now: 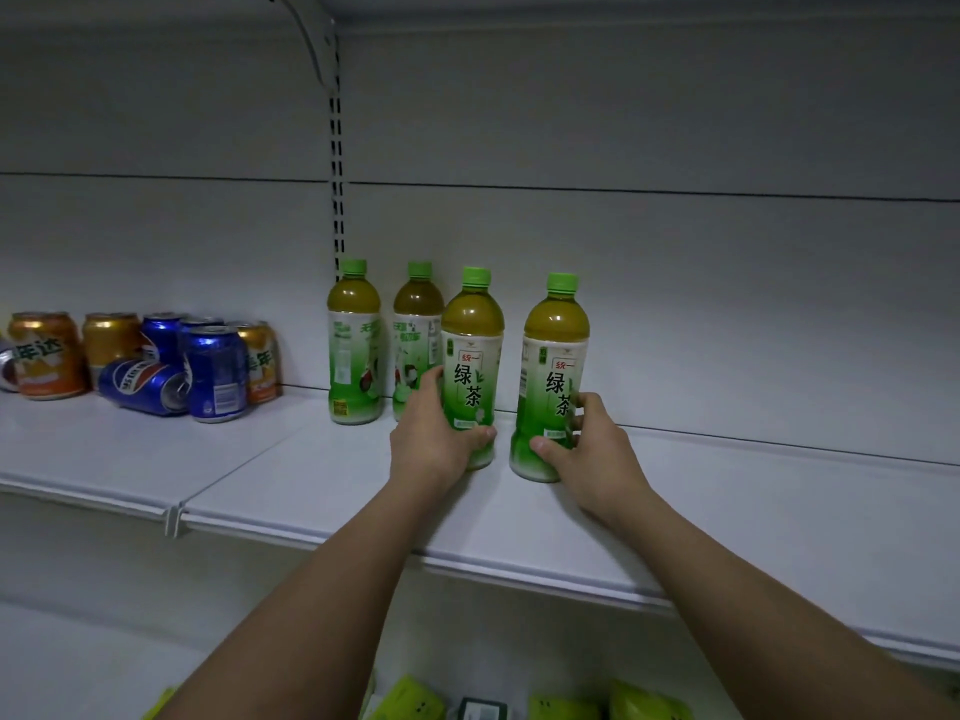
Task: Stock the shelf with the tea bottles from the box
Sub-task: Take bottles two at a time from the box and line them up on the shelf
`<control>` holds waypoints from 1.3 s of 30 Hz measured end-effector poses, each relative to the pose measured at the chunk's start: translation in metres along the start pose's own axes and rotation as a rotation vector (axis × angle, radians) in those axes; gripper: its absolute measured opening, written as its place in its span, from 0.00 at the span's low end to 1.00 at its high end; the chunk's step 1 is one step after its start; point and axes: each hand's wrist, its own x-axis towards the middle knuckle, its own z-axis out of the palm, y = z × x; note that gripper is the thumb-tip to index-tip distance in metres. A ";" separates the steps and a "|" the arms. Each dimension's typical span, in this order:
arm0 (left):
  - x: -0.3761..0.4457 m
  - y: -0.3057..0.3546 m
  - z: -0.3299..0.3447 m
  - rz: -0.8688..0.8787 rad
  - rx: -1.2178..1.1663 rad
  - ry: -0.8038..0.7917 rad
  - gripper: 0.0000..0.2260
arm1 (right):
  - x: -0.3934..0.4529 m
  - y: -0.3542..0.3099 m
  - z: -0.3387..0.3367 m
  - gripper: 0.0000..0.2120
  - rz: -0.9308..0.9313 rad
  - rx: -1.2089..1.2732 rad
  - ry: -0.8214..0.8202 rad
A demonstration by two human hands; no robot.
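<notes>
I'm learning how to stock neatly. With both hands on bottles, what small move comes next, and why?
Probably slide both bottles back. The left hand grips one bottle, the right hand another; both stand upright on the shelf, ahead of the two bottles by the back wall.

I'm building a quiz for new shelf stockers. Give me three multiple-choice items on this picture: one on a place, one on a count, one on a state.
1. Where do the soda cans stand relative to the tea bottles?
A. to their left
B. to their right
C. on the shelf above

2. How many green-capped tea bottles are on the shelf?
A. two
B. four
C. six

3. What is the left hand doing?
A. hanging free
B. gripping a bottle
C. holding a can

Answers:
1 A, the cans cluster at the shelf's left end.
2 B, two at the back, two in front.
3 B, it wraps the left front bottle; the right hand holds the right front bottle.
</notes>
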 end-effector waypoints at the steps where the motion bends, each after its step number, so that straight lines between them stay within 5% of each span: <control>1: 0.007 -0.004 0.002 -0.001 0.014 0.015 0.38 | 0.009 0.001 0.006 0.27 -0.004 -0.009 0.004; 14: 0.067 -0.036 0.034 0.104 0.198 0.105 0.34 | 0.089 0.019 0.059 0.23 -0.016 -0.083 0.091; 20: 0.063 -0.041 0.033 0.131 0.045 0.016 0.34 | 0.088 0.026 0.068 0.25 -0.060 -0.042 0.152; 28: 0.062 -0.041 0.034 0.118 0.178 0.057 0.42 | 0.088 0.027 0.067 0.26 -0.059 -0.081 0.200; 39: 0.060 -0.036 0.034 0.103 0.204 0.046 0.35 | 0.086 0.029 0.067 0.27 -0.078 -0.071 0.194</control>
